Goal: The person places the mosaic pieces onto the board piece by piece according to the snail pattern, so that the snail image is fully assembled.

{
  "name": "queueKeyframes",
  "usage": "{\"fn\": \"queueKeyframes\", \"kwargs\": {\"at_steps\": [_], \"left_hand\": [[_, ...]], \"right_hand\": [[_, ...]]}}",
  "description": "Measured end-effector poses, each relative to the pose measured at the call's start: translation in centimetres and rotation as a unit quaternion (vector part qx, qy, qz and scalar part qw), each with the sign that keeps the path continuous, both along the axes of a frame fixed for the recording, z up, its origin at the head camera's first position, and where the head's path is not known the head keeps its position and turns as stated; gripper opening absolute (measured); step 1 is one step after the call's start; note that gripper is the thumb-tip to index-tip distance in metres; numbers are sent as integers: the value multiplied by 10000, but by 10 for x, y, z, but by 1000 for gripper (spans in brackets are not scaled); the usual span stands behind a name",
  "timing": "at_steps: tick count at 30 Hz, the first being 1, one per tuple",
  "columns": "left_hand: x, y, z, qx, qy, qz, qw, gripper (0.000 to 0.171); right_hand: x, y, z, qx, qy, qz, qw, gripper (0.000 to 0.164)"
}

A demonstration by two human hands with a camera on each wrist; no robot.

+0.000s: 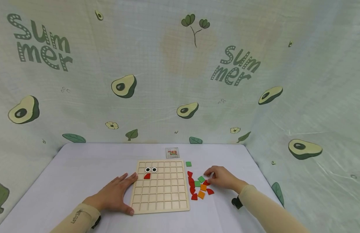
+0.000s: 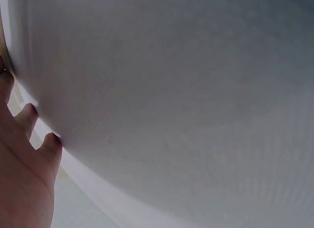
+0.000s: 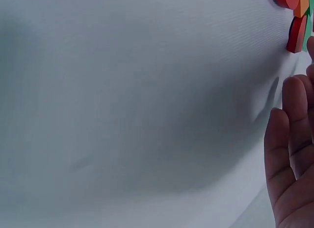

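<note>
The wooden grid board (image 1: 159, 186) lies at the middle of the table (image 1: 75, 171), and the coloured tiles (image 1: 200, 186) are clustered at its 3 o'clock side. A careless sweep of the right hand (image 1: 223, 178) could scatter them. Its fingers are curled over the cluster; whether they pinch a tile, I cannot tell. The left hand (image 1: 117, 194) lies flat with straight fingers against the board's 9 o'clock edge.

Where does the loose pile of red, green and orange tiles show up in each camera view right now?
Head: tile pile lies right of the wooden board, under the right hand.
Left wrist: not in view.
Right wrist: top right corner, only partly in frame.
Shared landmark: the right hand.
</note>
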State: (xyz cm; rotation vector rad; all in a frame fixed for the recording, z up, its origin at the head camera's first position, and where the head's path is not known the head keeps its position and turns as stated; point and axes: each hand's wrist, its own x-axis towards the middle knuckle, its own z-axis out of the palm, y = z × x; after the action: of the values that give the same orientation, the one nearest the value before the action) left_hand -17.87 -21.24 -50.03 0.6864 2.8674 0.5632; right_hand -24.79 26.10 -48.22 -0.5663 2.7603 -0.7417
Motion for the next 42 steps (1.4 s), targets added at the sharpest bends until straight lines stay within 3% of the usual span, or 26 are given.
{"fn": "queueKeyframes", "kwargs": {"at_steps": [8, 19, 27, 32, 42], "left_hand": [[0, 0, -1, -44, -6, -22, 10000, 134], [-1, 2, 0, -70, -105, 42, 9999, 133], [0, 2, 1, -92, -83, 60, 9999, 133], [0, 2, 1, -102, -71, 71, 9999, 133], [-1, 1, -1, -11, -26, 39, 10000, 133]], "right_hand": [[8, 9, -7, -208, -180, -14, 9996, 28], [5, 8, -10, -82, 163, 3, 9998, 19], [7, 2, -10, 19, 253, -461, 9986, 13], [7, -5, -12, 342, 312, -921, 9947, 27], [8, -10, -6, 400, 321, -829, 9952, 21]]}}
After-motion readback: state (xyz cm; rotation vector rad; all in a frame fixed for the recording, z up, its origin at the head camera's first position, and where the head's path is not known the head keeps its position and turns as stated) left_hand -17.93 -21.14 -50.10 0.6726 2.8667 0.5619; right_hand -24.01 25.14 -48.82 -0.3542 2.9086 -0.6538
